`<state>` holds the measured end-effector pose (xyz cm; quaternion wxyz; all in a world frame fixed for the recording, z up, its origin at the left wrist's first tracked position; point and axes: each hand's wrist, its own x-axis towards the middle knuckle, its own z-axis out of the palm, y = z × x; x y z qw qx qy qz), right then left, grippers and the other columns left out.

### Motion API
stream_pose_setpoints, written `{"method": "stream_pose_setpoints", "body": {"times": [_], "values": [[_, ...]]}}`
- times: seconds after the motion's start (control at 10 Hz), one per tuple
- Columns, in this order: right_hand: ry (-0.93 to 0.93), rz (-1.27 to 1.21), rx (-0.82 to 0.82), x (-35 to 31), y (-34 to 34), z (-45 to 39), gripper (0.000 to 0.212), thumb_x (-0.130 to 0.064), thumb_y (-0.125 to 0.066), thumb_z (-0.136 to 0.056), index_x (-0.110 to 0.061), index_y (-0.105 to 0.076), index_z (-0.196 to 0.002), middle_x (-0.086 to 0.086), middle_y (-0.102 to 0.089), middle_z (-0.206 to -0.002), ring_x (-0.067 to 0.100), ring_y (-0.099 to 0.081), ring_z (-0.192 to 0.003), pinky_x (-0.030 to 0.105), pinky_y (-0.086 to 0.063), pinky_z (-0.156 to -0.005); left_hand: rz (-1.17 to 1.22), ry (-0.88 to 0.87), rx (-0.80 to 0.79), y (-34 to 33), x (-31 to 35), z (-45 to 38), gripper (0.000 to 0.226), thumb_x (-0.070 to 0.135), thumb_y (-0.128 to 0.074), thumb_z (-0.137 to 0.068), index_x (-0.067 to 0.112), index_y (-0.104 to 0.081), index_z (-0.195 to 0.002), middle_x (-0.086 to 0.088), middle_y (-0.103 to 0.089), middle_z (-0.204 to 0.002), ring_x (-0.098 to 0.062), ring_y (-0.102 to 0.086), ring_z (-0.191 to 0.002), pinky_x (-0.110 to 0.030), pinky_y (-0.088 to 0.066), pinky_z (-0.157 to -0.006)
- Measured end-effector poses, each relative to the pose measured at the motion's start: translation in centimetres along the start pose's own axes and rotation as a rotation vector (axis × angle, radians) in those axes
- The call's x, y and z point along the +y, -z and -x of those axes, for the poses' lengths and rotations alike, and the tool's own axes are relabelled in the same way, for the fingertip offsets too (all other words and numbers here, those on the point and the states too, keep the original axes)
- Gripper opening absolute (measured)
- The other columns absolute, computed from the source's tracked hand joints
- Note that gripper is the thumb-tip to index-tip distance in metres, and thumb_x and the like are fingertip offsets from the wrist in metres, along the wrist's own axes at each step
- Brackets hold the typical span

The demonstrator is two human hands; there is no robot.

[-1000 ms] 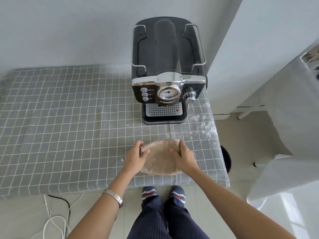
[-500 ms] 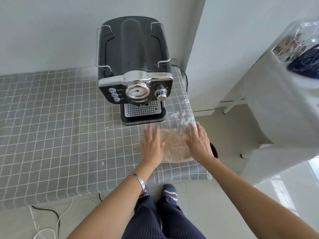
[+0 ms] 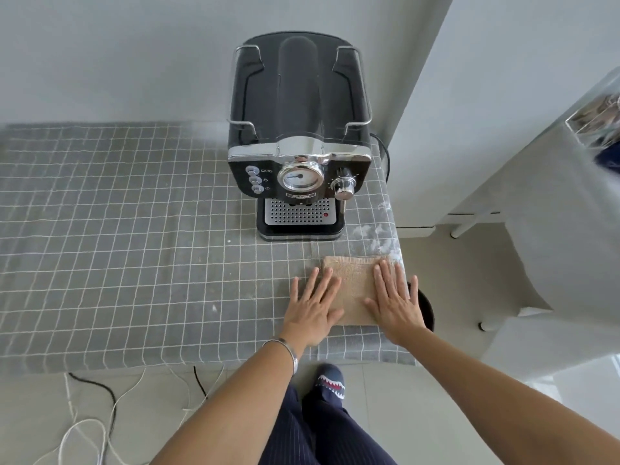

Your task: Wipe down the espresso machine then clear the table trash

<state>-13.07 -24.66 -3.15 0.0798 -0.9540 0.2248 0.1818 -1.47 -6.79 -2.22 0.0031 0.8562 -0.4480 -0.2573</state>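
**A:** What do you see from the camera on your head?

**B:** Your left hand (image 3: 310, 308) lies flat, low in the middle of the frame. Its fingers are straight and spread wide. The thumb side rests on the left edge of the tan cloth (image 3: 352, 290), and the other fingers lie on the table cover.

**A:** And the other one?

**B:** Your right hand (image 3: 396, 302) lies flat too, fingers straight and a bit apart. It presses on the right side of the cloth. Neither hand grips anything.

**A:** Where is the cloth?

**B:** It sits folded between your two hands, right of the middle of the frame, near the right edge of the table (image 3: 117, 246). The table has a grey cover with white squares.

**A:** Where is the coffee machine?

**B:** The black coffee machine (image 3: 298, 135) stands in the upper middle of the frame, above the cloth and apart from it. It has a round dial, three small buttons and a shiny knob on the front.

**A:** Any mess?

**B:** White crumbs (image 3: 377, 234) are scattered on the cover just above the cloth, beside the machine's base. A dark round bin (image 3: 426, 305) peeks out past the table edge by your right hand. Cords (image 3: 94, 407) lie on the floor at the lower left.
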Motion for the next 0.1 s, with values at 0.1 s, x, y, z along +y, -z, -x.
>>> {"method": "stream_pose_setpoints", "body": {"times": [0.1], "values": [[-0.025, -0.103, 0.057, -2.85, 1.22, -0.68, 0.069, -0.051, -0.001, -0.097, -0.015, 0.014, -0.154, 0.004, 0.026, -0.161, 0.026, 0.034, -0.144, 0.052, 0.015, -0.119, 0.137, 0.106, 0.103, -0.11, -4.09, 1.96, 0.063, 0.056, -0.004, -0.095, 0.031, 0.025, -0.146, 0.004, 0.033, -0.154, -0.022, 0.030, -0.142, -0.054, 0.008, -0.118]]}}
